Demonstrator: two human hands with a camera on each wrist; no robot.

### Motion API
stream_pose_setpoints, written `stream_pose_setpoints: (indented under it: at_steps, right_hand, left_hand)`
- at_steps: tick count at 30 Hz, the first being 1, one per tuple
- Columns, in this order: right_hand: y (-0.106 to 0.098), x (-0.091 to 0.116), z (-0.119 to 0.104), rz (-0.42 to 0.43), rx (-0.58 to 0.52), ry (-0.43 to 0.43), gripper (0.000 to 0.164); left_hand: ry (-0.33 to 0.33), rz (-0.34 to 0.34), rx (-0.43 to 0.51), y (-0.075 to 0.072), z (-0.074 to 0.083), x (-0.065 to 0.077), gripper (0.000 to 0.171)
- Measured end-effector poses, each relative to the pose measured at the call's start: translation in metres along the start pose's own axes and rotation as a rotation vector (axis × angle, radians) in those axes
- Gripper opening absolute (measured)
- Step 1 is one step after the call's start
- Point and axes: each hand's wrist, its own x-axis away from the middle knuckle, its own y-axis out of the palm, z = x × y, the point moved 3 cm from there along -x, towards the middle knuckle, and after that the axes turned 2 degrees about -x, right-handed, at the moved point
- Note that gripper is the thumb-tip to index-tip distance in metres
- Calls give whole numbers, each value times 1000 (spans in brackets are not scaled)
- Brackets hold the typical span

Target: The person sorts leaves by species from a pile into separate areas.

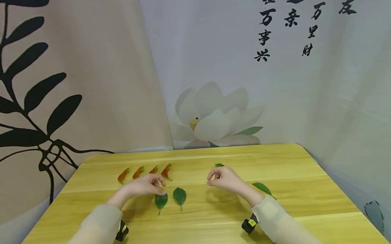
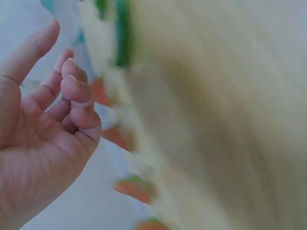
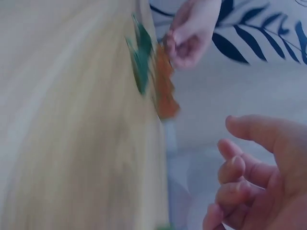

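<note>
My left hand [image 1: 148,185] hovers over the yellow table, its thumb apart from loosely bent fingers and nothing between them. From the head view it overlaps the top of a green leaf [image 1: 161,202]; a second green leaf [image 1: 179,196] lies just right of that one. Behind this hand runs a row of several red-orange leaves [image 1: 123,175], some partly covered. Loosely curled too, and holding nothing, my right hand [image 1: 226,178] is above the table on the other side. One green leaf [image 1: 219,165] peeks out behind it, and another green leaf [image 1: 261,188] lies right of its wrist.
The wood-grain table [image 1: 195,234] ends at a back edge against a hanging cloth [image 1: 212,61] printed with a lotus and writing. Small black cameras [image 1: 249,224] sit at both wrists, below the cream sleeves [image 1: 99,228].
</note>
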Motion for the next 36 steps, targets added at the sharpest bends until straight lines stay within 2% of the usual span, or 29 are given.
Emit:
stream_pose_setpoints:
  at_steps: [4,7,10,14,19,24,29,36]
  right_hand:
    - [-45,23,21,101,8,92,12]
    - [-73,37,42,154,2,130,16]
    - [-93,47,63,178,-13,137,21]
    - [-109,60,90,198,-55,160,25]
    - [-117,74,122,196,-178,217,30]
    - [-116,83,146,178,-282,279,32]
    - [-116,84,153,190,-298,275,30]
    - [-117,83,154,145,-300,260,31]
  left_hand:
    - [74,20,-26,0,28,-17,25]
    - [87,38,-16,3,42,-34,23]
    - [83,73,12,11,51,-52,23]
    - [77,133,68,25,62,-78,23]
    - [18,203,165,44,74,-111,22]
    - [-50,263,203,61,77,-140,24]
    - [-105,312,199,75,78,-165,32]
    - [-204,336,162,90,78,-190,50]
